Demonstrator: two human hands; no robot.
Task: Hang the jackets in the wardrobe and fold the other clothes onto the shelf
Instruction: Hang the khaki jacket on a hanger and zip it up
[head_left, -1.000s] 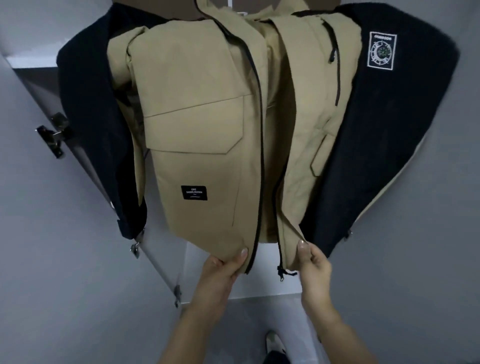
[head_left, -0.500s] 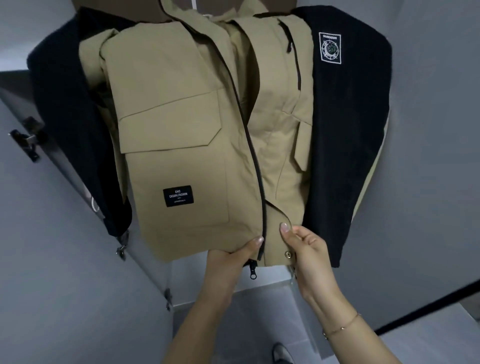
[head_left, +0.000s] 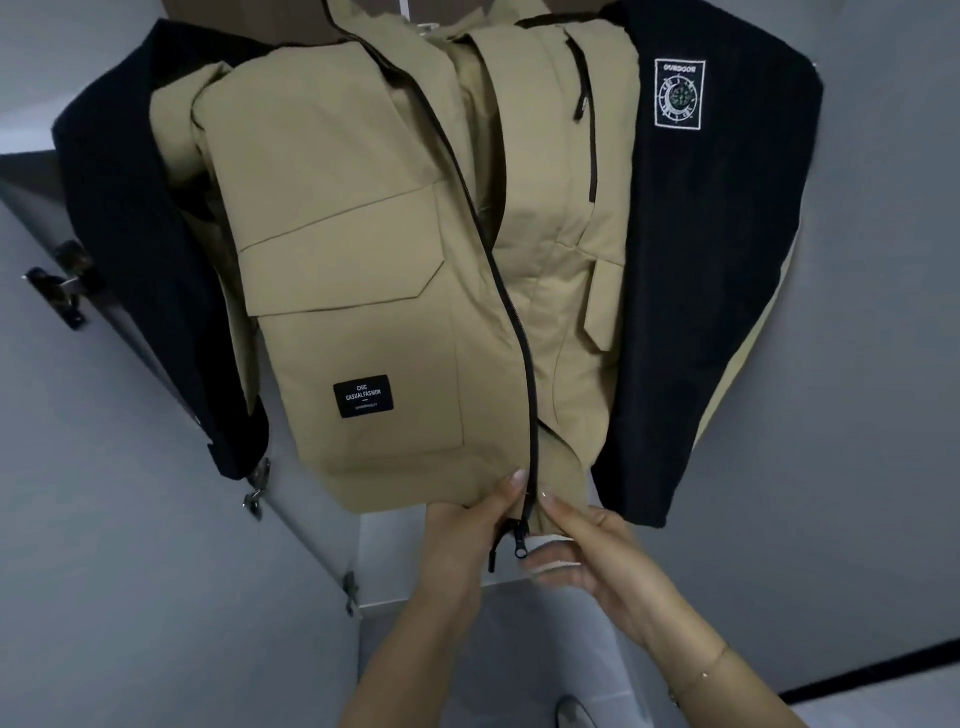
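A tan jacket (head_left: 374, 291) of smooth, matte woven cloth hangs in the open wardrobe, seen from below so that its hem comes nearest the camera. Its front carries a large flapped patch pocket with a pointed lower edge, and under that a small black woven label (head_left: 363, 395) with white lettering. A black zipper (head_left: 511, 312) runs down the front in a long curve, closed over most of the visible length, with the dark metal pull (head_left: 521, 540) dangling at the hem. The left hand (head_left: 467, 540) pinches the hem on one side of the zipper, thumb on top and fingers curled beneath the cloth. The right hand (head_left: 592, 556) grips the opposite hem edge, fingers curled round it and a fingertip touching the cloth just beside the zipper teeth. The jacket's sleeves (head_left: 727, 270) are of a darker, near-black, softly ribbed fabric and flare outward at both sides; the one on the picture's right bears a white-bordered embroidered patch (head_left: 679, 93). A grey wardrobe door (head_left: 119, 519) with metal hinges (head_left: 257, 480) stands open at the picture's left.
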